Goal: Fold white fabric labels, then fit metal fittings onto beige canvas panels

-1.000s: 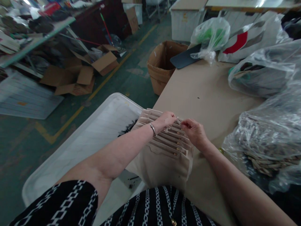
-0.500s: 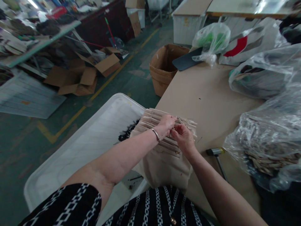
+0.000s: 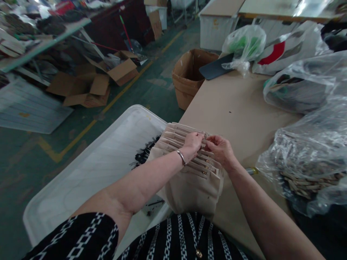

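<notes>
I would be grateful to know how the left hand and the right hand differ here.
The left hand has a silver bracelet at its wrist; the right hand has a bare wrist. The left hand lies over the zippered fabric stack, while the right hand is toward the stack's right edge. Both are curled, close together.

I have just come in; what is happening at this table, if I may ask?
One person's left hand and right hand are close together, near the ends of zippers on overlapping beige fabric pieces. What exactly they pinch is hard to see. The pieces lie at the edge of the table, with a white tub to the left.
</notes>
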`<state>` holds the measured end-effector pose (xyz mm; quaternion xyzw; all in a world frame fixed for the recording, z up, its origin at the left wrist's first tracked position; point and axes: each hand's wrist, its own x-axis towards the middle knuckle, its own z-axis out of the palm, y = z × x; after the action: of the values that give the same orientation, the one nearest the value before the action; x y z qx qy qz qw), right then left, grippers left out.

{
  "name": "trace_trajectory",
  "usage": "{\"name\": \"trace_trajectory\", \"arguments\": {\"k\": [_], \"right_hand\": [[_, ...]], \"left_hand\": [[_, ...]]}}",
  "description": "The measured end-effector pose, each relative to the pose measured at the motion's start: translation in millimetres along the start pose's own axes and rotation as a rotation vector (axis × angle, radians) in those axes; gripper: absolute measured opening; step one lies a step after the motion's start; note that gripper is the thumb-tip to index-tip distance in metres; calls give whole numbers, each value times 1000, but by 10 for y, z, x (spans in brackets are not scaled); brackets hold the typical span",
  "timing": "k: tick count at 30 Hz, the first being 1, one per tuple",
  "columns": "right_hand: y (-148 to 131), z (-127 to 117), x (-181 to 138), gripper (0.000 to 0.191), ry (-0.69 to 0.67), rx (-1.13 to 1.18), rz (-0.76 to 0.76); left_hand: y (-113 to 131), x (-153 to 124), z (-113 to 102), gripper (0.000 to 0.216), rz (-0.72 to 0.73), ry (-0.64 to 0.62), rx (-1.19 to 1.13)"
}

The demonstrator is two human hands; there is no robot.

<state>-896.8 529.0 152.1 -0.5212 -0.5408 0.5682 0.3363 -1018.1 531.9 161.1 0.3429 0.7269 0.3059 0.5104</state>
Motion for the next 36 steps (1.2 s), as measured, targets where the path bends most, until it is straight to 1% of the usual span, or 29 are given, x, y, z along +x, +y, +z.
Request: {"name": "trace_trajectory", "arguments": {"k": [4,6,9,12,16,22,25,28,36], "right_hand": [[-73,-259,61,27,-31,94,61],[-54,-330,73,27,-34,117,79],[49,-325,65,30,-12,139,90],[180,-259,38,33,11,131,86],[288,-224,39,31,-5,41,80],[224,-334,164,12,-18,-243,71],[197,-376,208,16,-8,-384,50],[243,-382,223,16,-7,-492,27],[415,-382,240,14,3,-676,-38]], "left_hand": [[5,0,-63,38,26,-150,24],[15,-2,-100,36,37,-237,49],[42,-14,-149,33,53,-336,92],[72,-34,-183,28,78,-386,159],[112,-39,-179,18,140,-372,289],[208,97,-69,22,309,-315,462],[247,177,-34,24,367,-281,553],[248,234,-15,24,406,-273,632],[113,313,28,19,459,-249,750]]}}
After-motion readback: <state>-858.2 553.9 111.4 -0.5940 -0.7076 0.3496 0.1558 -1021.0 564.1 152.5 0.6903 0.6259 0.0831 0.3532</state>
